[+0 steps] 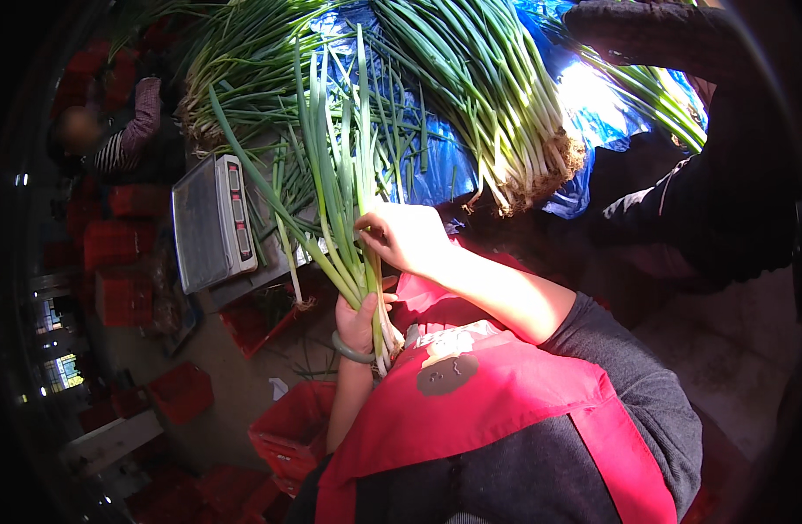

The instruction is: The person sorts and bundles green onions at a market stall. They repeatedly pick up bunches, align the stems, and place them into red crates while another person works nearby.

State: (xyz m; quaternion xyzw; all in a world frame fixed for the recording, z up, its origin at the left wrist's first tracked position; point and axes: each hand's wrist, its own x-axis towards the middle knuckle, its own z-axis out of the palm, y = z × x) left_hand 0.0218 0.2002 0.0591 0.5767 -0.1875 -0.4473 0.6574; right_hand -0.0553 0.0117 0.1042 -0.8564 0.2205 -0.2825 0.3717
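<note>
My left hand (358, 321), with a pale bangle (351, 347) at the wrist, is closed round the lower stalks of a small bunch of green onions (338, 242). The roots hang below it, by my red apron. My right hand (401, 236) is at the bunch's right side, above the left one, thumb and fingers bent close to the stalks. Glare and the stalks hide whether it pinches a leaf. One rooted green onion (289, 262) lies over the table edge. Behind, a large pile of green onions (505, 118) rests on a blue plastic sheet (440, 157).
A scale (211, 223) stands on the table at left, beside loose cut leaves. Another onion pile (243, 78) lies at upper left. Red crates (293, 426) stand on the floor. A person in a striped sleeve (116, 154) is at far left; another person's dark sleeve (649, 33) reaches in at upper right.
</note>
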